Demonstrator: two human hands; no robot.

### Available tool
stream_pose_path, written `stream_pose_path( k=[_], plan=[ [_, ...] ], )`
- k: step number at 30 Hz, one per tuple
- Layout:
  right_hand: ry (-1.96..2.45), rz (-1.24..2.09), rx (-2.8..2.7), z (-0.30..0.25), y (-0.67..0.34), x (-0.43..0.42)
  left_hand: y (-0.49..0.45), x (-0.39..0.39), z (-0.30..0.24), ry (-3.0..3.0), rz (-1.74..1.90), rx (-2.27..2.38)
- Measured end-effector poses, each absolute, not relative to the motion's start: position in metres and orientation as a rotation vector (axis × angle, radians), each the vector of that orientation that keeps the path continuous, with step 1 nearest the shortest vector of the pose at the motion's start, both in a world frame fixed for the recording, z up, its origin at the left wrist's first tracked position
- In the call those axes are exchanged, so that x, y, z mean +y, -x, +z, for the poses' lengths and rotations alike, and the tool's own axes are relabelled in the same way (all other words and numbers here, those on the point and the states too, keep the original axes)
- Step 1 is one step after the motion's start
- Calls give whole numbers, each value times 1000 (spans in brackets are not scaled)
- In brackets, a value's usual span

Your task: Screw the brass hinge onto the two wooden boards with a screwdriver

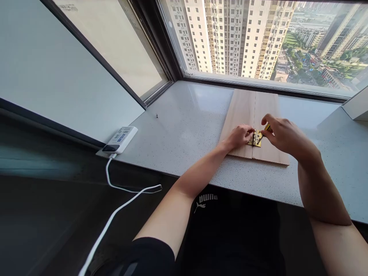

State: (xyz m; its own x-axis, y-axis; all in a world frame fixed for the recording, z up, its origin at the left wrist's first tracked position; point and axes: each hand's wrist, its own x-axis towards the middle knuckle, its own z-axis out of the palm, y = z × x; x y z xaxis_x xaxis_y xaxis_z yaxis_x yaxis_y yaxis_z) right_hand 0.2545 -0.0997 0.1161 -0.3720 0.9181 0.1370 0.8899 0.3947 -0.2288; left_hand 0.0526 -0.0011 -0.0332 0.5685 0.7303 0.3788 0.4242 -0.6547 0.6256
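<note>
Right hand [284, 137]: fingers pinching screwdriver [268, 127], slanted over brass-coloured hinge [258, 135]. Left hand [237, 138] at hinge; whether pinching, can't tell. Slant could cause slip, gouging wooden boards [242, 113].

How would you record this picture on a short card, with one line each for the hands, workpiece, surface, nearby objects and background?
Left hand: the left hand rests over the left board, fingertips at the brass-coloured hinge
Right hand: the right hand grips a yellow-handled screwdriver, its shaft reaching the hinge's right leaf
Workpiece: left board and right board side by side, hinge across the seam
Surface: speckled pale windowsill
Nearby: white power bank with white cable; small dark item, possibly a screw
Background: high-rise buildings outside
</note>
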Motion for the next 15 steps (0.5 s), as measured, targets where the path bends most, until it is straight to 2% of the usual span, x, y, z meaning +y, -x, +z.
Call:
stream_pose_path(
  k=[4,15],
  plan=[
    [1736,97,-2317,117,-253,-99,-52,-2,-31,-2321,871,935],
    [1512,237,-2376,118,-264,-97,-45,5,-33,-2304,986,966]
  ],
)
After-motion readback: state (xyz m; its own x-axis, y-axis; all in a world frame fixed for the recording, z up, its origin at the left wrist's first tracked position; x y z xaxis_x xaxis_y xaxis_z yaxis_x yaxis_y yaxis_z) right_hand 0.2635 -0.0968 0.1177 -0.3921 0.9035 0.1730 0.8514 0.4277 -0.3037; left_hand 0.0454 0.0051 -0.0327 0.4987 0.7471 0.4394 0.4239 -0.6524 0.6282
